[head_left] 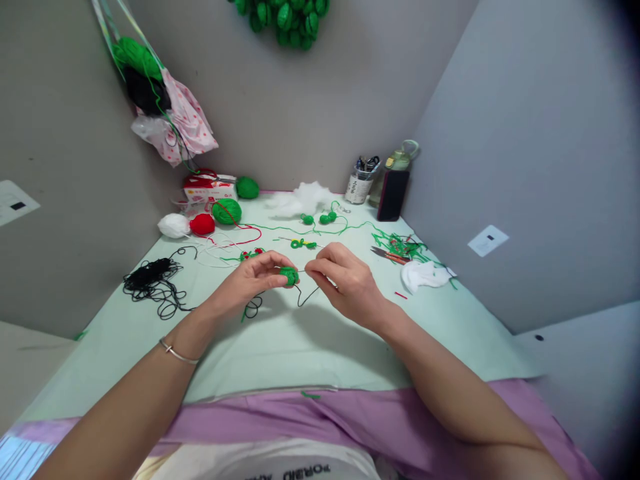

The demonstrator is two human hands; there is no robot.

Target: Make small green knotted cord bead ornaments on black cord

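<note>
My left hand [250, 277] pinches a small green crocheted piece [289, 275] above the pale green table cover [280, 347]. My right hand [345, 280] is closed in a pinch just right of the piece, on what looks like a thin needle or thread touching it. A black thread [305, 297] hangs from the piece down to the table between both hands. A thin bracelet sits on my left wrist.
A tangle of black yarn [153, 280] lies at the left. White, red and green yarn balls [203, 223] sit at the back left. White stuffing [305, 197], a cup of tools [359, 183], a dark phone [393, 195], scissors [387, 255] and a white cloth [425, 275] lie toward the back and right.
</note>
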